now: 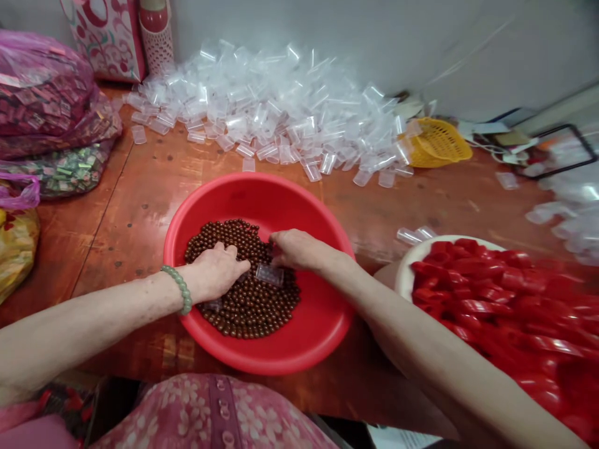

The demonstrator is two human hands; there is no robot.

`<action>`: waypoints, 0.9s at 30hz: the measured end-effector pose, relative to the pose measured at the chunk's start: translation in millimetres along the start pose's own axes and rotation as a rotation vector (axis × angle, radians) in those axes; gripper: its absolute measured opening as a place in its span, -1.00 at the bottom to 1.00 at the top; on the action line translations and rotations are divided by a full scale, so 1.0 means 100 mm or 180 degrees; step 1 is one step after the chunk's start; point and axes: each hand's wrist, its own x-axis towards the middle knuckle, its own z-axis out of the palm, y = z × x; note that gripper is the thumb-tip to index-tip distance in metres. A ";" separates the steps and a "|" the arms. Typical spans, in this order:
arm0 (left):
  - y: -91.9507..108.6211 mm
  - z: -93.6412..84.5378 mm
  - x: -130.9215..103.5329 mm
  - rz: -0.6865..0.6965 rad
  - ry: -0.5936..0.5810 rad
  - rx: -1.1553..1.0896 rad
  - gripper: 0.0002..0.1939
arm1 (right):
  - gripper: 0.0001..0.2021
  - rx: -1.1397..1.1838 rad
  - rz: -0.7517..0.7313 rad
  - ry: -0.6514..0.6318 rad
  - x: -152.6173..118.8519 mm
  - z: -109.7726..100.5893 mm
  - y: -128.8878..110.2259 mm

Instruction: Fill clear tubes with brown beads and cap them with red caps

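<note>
A red basin (318, 337) holds a heap of brown beads (255, 305). My left hand (218, 271), with a green bead bracelet (180, 289) at its wrist, rests on the left part of the heap, its fingers apart and partly among the beads. On the right side of the heap is my right hand (292, 249), fingers bent down; what they hold, if anything, is hidden. A clear plastic tube (269, 275) lies on the beads between the hands, just below my right fingers. Another clear piece (213, 305) shows under my left hand.
Clear tubes (281, 106) are piled along the wall behind the basin, beside a yellow basket (437, 143). Red plastic pieces (496, 299) fill a white container (403, 274) at the right. Pink bags (47, 100) of small items stand at the left.
</note>
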 end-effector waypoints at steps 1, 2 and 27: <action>-0.01 -0.01 0.00 0.0017 -0.0004 -0.0035 -0.61 | -0.79 0.0036 0.0018 -0.0045 0.00 -0.01 0.03; -0.02 -0.02 0.01 0.0027 -0.0019 -0.0096 -0.62 | -0.76 0.0061 0.0029 -0.0068 -0.02 -0.03 0.06; -0.40 -0.37 0.61 -0.0458 0.0117 -0.0142 -0.62 | -0.72 -0.0389 -0.1881 -0.0121 0.05 0.06 -0.60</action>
